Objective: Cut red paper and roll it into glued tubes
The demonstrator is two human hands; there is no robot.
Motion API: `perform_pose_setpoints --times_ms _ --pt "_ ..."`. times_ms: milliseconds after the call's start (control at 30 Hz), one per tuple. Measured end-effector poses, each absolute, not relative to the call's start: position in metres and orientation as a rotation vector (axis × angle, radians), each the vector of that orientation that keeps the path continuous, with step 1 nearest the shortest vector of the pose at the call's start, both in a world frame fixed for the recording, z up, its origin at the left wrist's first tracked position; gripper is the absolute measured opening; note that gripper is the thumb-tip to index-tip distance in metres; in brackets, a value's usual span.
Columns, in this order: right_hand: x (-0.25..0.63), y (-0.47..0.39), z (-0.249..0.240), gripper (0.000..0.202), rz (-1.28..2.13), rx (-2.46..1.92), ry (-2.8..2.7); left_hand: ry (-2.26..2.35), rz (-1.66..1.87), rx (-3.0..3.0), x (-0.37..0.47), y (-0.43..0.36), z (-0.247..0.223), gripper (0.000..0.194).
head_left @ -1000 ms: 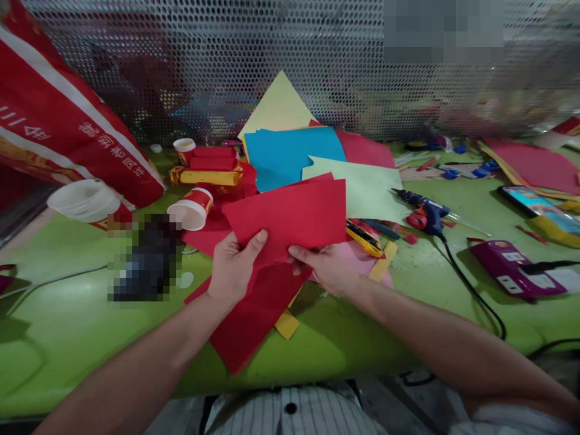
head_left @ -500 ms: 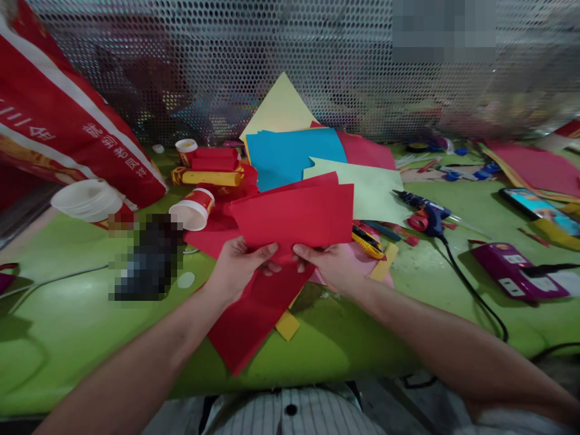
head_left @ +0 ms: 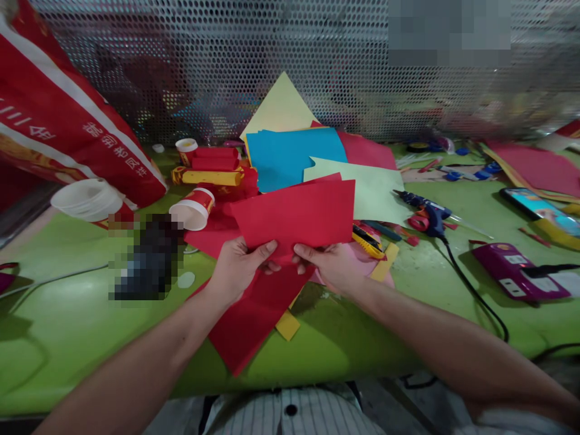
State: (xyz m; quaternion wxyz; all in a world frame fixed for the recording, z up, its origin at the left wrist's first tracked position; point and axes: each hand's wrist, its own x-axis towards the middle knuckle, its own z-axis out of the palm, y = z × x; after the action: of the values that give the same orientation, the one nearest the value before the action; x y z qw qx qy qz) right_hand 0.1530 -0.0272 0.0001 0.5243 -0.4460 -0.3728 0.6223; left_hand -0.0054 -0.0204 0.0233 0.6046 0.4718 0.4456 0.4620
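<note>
Left hand (head_left: pixel 238 266) and right hand (head_left: pixel 328 263) both pinch the lower edge of the red paper (head_left: pixel 296 211), thumbs on top. Paper's up at table centre, above another red sheet (head_left: pixel 260 320). Possibly several layers, hard to tell. Glue gun (head_left: pixel 428 212) lies right.

Pale striped garment (head_left: pixel 254 417), thin dark vertical stripes, round dark button (head_left: pixel 291 410) at front center. Right sleeve (head_left: pixel 519 421): pale, bunched around upper arm, partly cropped, pattern unclear. Left hand (head_left: pixel 235 266), right hand (head_left: pixel 334 267), both forearms bare.
</note>
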Motion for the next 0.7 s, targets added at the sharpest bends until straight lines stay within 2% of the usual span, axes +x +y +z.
perform_pose_setpoints --times_ms 167,433,700 --pt "0.152 -0.027 0.004 0.032 1.474 -1.111 -0.89 1.019 1.068 1.081 -0.006 -0.021 0.023 0.016" --pt "0.152 -0.031 0.002 0.032 1.335 -1.121 -0.905 0.928 0.989 1.021 -0.009 -0.021 0.027 0.034" --pt "0.151 -0.035 -0.006 0.029 1.287 -1.147 -1.047 0.885 0.974 1.07 0.006 -0.027 0.016 0.023"
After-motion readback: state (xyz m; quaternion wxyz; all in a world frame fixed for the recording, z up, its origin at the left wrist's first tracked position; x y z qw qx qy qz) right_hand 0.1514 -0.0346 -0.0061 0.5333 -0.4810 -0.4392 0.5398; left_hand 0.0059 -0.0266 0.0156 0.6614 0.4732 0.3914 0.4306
